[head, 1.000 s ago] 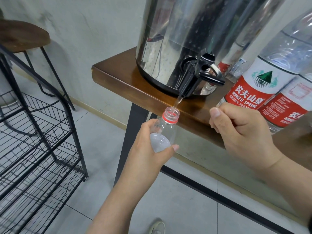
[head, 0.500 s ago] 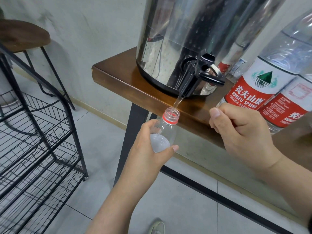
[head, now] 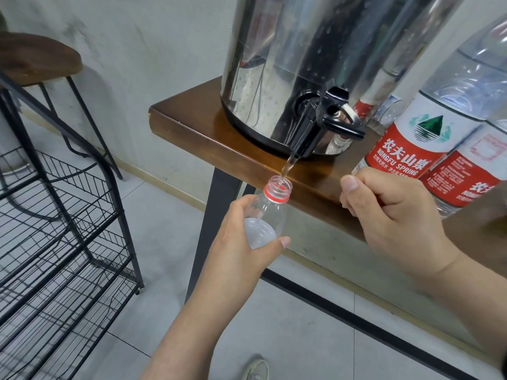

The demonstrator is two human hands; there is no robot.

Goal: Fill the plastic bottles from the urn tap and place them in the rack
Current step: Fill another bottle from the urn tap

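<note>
Clear plastic bottle point(head: 267, 215), gripped upright in my left hand point(head: 241, 242), sits mouth-up directly beneath the urn tap point(head: 315, 127); right hand point(head: 389, 212) curled, seemingly empty.

- Large bottle point(head: 406, 149), right on the table: red label is showing "农夫山泉 NONGFU SPRING".
- Neighbouring bottle point(head: 463, 182), far right: label text is reading only partly; small print illegible.

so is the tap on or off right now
On: a thin stream runs from the tap into the open neck of the bottle that the left hand holds under it.
</note>
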